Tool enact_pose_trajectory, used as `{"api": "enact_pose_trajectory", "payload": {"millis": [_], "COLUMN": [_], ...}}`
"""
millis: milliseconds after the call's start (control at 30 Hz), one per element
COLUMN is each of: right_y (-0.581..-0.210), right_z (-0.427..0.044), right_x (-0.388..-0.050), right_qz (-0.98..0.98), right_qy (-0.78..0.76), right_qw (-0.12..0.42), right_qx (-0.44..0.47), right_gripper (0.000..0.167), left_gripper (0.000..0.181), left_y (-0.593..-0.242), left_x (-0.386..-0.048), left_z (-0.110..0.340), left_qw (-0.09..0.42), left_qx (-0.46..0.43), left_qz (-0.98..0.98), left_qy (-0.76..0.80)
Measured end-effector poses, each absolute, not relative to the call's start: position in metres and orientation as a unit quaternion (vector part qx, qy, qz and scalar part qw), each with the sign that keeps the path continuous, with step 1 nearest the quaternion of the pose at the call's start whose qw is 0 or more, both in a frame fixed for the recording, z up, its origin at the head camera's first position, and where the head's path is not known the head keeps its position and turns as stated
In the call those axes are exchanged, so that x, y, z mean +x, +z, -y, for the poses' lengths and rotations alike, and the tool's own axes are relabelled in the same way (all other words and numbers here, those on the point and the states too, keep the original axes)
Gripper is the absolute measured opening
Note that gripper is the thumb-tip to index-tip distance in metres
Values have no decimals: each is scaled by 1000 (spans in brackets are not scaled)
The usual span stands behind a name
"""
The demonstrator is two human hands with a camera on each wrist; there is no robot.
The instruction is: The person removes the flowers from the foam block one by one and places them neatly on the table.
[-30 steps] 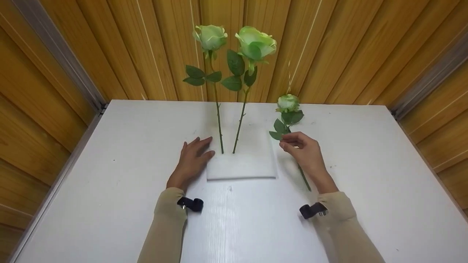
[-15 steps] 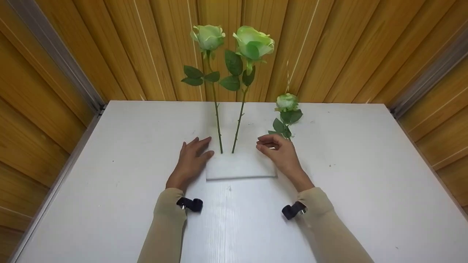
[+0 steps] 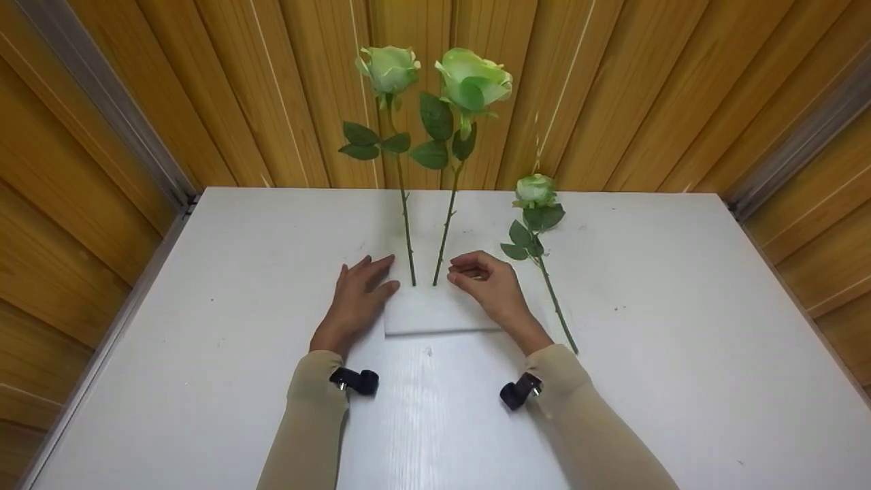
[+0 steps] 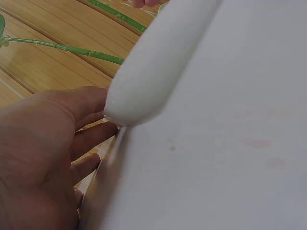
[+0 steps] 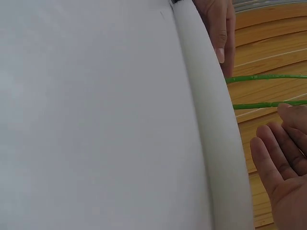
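Observation:
Two artificial green roses stand in a white foam block (image 3: 435,313): the left rose (image 3: 391,71) and the right rose (image 3: 473,82), stems slightly tilted. My left hand (image 3: 354,299) rests at the block's left side, fingers spread; in the left wrist view the thumb and a finger touch the block's end (image 4: 139,91). My right hand (image 3: 493,286) is over the block's right part, fingers loosely bent, fingertips just beside the right rose's stem (image 3: 446,228). In the right wrist view its thumb tip (image 5: 288,112) is close to a stem; whether they touch is unclear.
A third green rose (image 3: 536,190) lies on the white table (image 3: 680,306) right of the block, its stem (image 3: 559,306) pointing toward the front. Yellow wood-look panels (image 3: 272,88) rise behind the table and at both sides.
My right hand has moved left from the lying rose, leaving it on the table, to beside the right standing stem. My left hand has stayed at the block.

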State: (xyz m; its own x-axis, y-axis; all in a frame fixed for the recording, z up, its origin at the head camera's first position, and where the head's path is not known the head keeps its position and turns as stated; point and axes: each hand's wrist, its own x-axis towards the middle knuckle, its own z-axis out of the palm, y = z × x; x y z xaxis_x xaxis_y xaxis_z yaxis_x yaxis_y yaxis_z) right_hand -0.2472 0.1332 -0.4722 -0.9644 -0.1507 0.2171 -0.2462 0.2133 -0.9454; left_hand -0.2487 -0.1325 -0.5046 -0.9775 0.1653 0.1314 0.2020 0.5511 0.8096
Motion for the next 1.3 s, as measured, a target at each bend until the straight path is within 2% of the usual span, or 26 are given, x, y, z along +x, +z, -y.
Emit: {"api": "enact_pose_trajectory", "payload": {"millis": [533,867,1300], "right_y": [-480,-485,-487], "right_z": [-106,-102,-102], "right_x": [-253,-255,-257], "right_qz": [782,778,783], "right_qy": [613,615,608], "right_qw": [54,80,87], "right_qx": [96,100,102], "right_gripper": [15,10,9], "left_gripper": [51,51,51], "left_y": [-504,-504,-504], "left_x": [-250,-250,-250], "left_z": [132,133,133], "left_qw": [24,26,28], "left_qx": [-115,-114,-110], "left_qz": [885,883,884], "left_qy": [-451,-455,-454]}}
